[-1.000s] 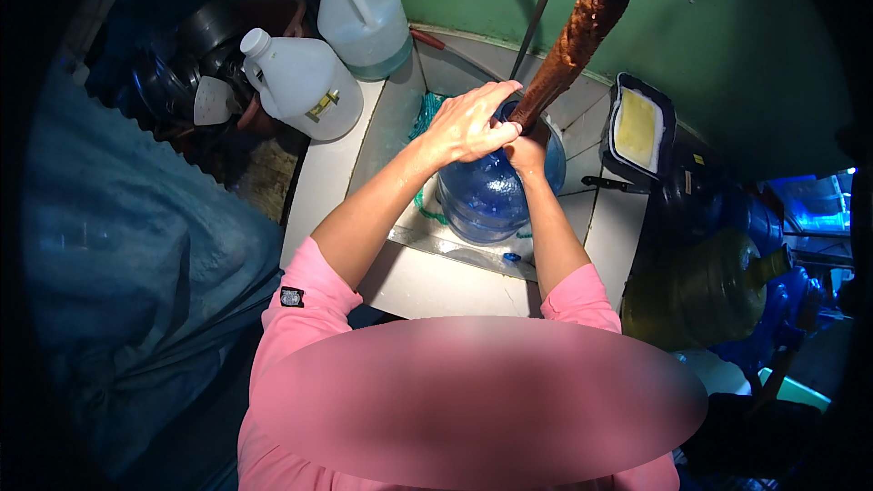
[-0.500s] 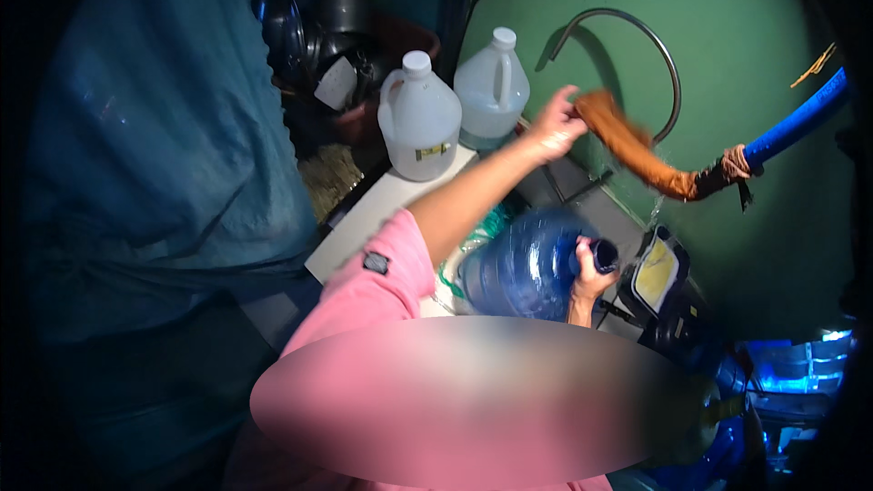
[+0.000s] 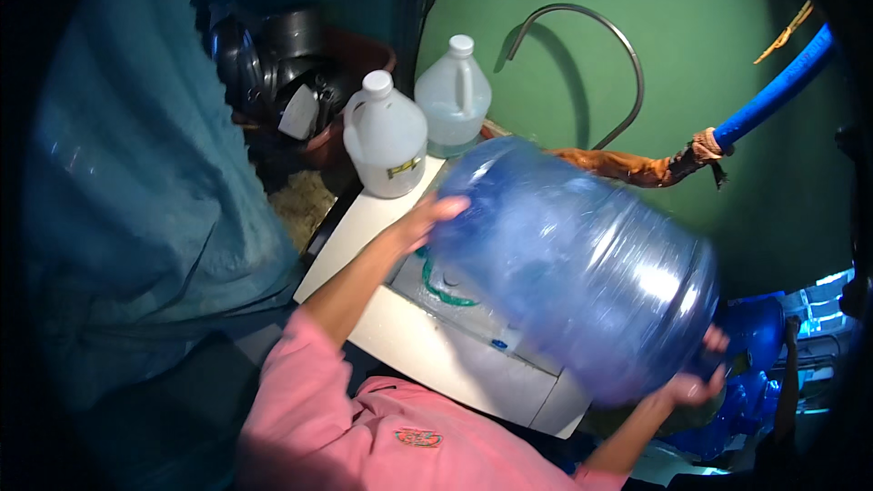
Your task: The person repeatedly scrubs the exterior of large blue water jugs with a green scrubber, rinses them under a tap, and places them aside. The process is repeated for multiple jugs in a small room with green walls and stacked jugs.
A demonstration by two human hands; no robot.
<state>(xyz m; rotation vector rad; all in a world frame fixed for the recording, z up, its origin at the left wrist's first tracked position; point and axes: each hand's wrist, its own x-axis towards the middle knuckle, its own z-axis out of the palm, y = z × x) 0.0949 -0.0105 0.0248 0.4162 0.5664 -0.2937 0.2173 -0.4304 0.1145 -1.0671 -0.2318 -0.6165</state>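
A big translucent blue water jug (image 3: 582, 264) is held up tilted across the middle, partly smeared by motion. Its base points to the upper left and its neck to the lower right. My left hand (image 3: 432, 221) presses against the base end. At the other end my right hand (image 3: 693, 385) grips the neck, with a finger and the thumb showing around it. Behind the jug hangs a brown cloth sleeve (image 3: 627, 167), tied onto the end of a blue hose (image 3: 773, 95); part of the sleeve is hidden by the jug.
Two white-capped clear jugs (image 3: 386, 141) (image 3: 453, 95) stand at the back of a white table (image 3: 364, 309). A curved metal pipe (image 3: 637, 64) juts from the green wall. Dark pots (image 3: 293, 45) are piled back left, beside a blue curtain (image 3: 136, 200). More blue jugs (image 3: 750, 332) sit at right.
My left hand has let go of the brown sleeve and taken the jug's base. The jug has been lifted and tilted, neck now lower right. The view has shifted slightly.
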